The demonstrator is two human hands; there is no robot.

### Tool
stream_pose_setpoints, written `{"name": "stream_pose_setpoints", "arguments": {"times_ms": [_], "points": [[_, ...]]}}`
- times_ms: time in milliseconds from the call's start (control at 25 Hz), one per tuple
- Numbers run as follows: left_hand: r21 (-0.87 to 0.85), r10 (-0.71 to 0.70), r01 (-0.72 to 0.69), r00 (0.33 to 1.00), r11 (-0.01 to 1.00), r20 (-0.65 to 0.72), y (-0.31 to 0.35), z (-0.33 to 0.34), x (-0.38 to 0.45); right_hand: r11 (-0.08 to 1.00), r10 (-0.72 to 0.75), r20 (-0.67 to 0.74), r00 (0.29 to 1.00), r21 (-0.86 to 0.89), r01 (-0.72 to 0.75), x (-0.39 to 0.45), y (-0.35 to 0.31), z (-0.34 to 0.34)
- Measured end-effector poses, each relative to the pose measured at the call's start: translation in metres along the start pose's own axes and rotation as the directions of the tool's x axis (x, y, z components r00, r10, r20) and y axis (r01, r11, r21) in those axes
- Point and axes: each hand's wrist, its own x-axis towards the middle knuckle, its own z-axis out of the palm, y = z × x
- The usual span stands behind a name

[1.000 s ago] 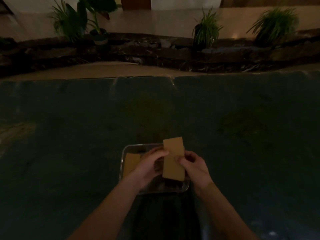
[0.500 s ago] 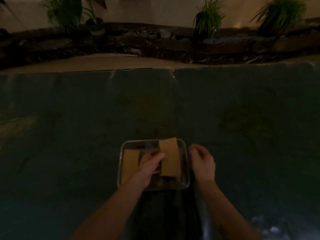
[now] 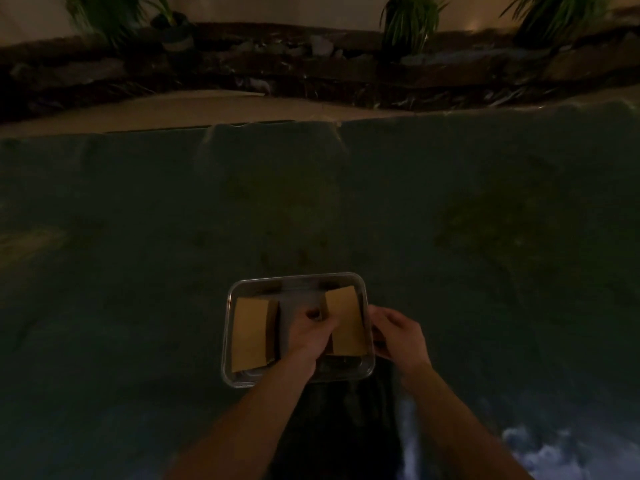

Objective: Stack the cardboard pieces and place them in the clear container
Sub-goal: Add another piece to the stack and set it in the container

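Observation:
A clear rectangular container (image 3: 298, 279) sits on the dark green table near its front edge. One stack of brown cardboard pieces (image 3: 251, 332) lies in its left half. A second cardboard stack (image 3: 346, 322) rests in its right half, and my left hand (image 3: 310, 336) pinches that stack's left edge from inside the container. My right hand (image 3: 398, 336) curls around the container's right wall, its fingers bent at the rim. The scene is dim.
The dark green table surface (image 3: 311, 209) spreads wide to the left, right and far side. Beyond its far edge lie a pale floor strip, a rocky border and potted plants (image 3: 408, 22).
My left hand has lowered the cardboard stack from above the container into its right half. My right hand let go of the stack and moved to the container's right wall.

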Motion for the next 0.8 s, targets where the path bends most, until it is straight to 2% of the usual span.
{"name": "stream_pose_setpoints", "arguments": {"times_ms": [280, 440, 680, 800], "points": [[0.184, 0.124, -0.114, 0.991, 0.976, -0.046, -0.007, 0.012, -0.002, 0.997, -0.029, 0.029, 0.999, -0.065, 0.031, 0.000, 0.001, -0.002], [0.265, 0.162, -0.152, 0.987, 0.952, -0.015, -0.008, 0.012, 0.002, 0.996, -0.043, 0.031, 0.999, -0.072, 0.045, 0.001, 0.000, -0.003], [0.471, 0.301, -0.257, 0.953, 0.844, -0.019, -0.012, 0.014, -0.001, 0.993, -0.064, 0.004, 0.998, -0.101, 0.064, 0.004, 0.005, 0.000], [0.519, 0.330, -0.272, 0.944, 0.811, -0.020, -0.010, 0.015, -0.004, 0.987, -0.081, 0.007, 0.997, -0.140, 0.082, 0.006, 0.006, 0.001]]}}
